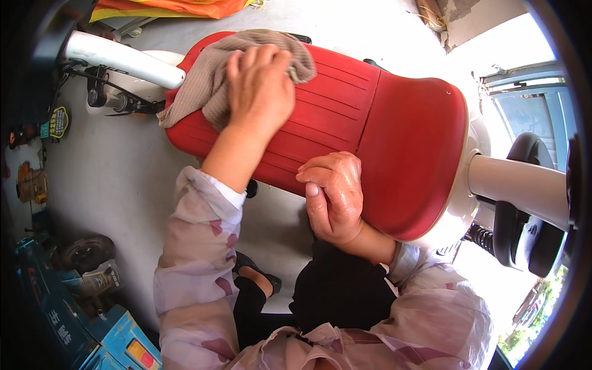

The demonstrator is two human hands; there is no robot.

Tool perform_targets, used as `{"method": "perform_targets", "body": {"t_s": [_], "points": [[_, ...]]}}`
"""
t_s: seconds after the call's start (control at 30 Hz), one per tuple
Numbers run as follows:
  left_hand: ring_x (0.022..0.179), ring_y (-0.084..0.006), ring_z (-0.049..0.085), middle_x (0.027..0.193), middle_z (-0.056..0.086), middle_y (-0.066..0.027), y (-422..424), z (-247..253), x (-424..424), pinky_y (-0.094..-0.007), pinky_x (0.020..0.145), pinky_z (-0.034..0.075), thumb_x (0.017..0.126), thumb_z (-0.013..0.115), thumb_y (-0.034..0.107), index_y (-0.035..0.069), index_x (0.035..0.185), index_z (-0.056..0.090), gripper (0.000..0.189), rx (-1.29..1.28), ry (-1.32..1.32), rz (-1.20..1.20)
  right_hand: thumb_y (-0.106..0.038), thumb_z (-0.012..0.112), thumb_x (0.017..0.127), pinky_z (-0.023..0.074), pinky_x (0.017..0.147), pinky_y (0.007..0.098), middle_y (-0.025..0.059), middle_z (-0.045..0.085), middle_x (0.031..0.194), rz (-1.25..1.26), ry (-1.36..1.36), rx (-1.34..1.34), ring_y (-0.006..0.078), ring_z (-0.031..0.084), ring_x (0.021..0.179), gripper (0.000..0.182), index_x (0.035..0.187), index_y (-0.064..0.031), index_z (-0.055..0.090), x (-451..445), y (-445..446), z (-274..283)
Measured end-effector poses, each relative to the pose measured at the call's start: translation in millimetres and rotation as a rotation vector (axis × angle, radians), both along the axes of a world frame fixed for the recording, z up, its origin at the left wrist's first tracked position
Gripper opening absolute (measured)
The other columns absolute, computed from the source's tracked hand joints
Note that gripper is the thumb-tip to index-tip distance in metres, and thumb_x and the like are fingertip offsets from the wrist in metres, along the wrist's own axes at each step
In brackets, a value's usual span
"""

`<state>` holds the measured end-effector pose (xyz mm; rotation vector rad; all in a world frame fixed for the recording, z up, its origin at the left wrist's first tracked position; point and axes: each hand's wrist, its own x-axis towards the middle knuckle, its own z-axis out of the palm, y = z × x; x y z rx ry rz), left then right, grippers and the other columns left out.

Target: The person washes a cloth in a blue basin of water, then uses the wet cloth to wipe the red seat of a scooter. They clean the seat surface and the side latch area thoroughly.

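Note:
A long red seat (411,152) lies across the view, ribbed on its left part and smooth on its right, with a seam between. Over its left end is a bunched beige ribbed cloth (203,78), which partly hangs over the edge. My left hand (263,88) presses on the cloth, fingers bent over its folds. At the seat's near edge, by the seam, my right hand (335,196) is curled, its skin shiny as if wet. Nothing shows in it, though the inside of the palm is hidden.
White tubes (125,60) (513,185) run out from both ends of the seat. A black pedal crank (96,88) is at left, a black coil spring (483,238) at right. Blue machinery (125,337) and a small wheel (85,252) stand lower left. An orange and yellow sheet (171,8) lies at the top.

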<state>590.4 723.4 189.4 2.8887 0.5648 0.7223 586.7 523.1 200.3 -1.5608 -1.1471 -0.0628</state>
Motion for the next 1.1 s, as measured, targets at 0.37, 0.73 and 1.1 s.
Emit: {"method": "perform_targets", "body": {"t_s": [0.37, 0.73, 1.1], "points": [[0.113, -0.0223, 0.055, 0.109, 0.062, -0.0023, 12, 1, 2, -0.047, 0.108, 0.032, 0.081, 0.062, 0.006, 0.015, 0.109, 0.068, 0.03, 0.104, 0.017, -0.072, 0.0, 0.063, 0.077, 0.0404, 0.08, 0.0375, 0.0069, 0.064, 0.09, -0.001, -0.007, 0.016, 0.0243, 0.055, 0.079, 0.016, 0.092, -0.0061, 0.063, 2, -4, -1], [0.109, -0.0274, 0.056, 0.108, 0.063, -0.0063, 36, -6, 11, -0.044, 0.104, 0.036, 0.087, 0.069, 0.02, 0.01, 0.11, 0.067, 0.025, -0.123, -0.046, -0.075, 0.0, 0.063, 0.078, 0.0403, 0.08, 0.0373, 0.0071, 0.064, 0.09, 0.032, 0.022, 0.018, 0.0241, 0.055, 0.079, 0.014, 0.091, -0.0052, 0.063, 1, -3, -1], [0.084, -0.0321, 0.059, 0.082, 0.059, -0.0118, 45, -4, 36, -0.0404, 0.075, 0.048, 0.08, 0.069, 0.004, 0.002, 0.084, 0.058, 0.012, -0.297, -0.086, -0.223, 0.0, 0.062, 0.079, 0.04, 0.079, 0.0373, 0.0076, 0.064, 0.089, 0.039, 0.057, -0.001, 0.0244, 0.056, 0.08, 0.012, 0.091, -0.0048, 0.063, 1, -1, 1]]}}
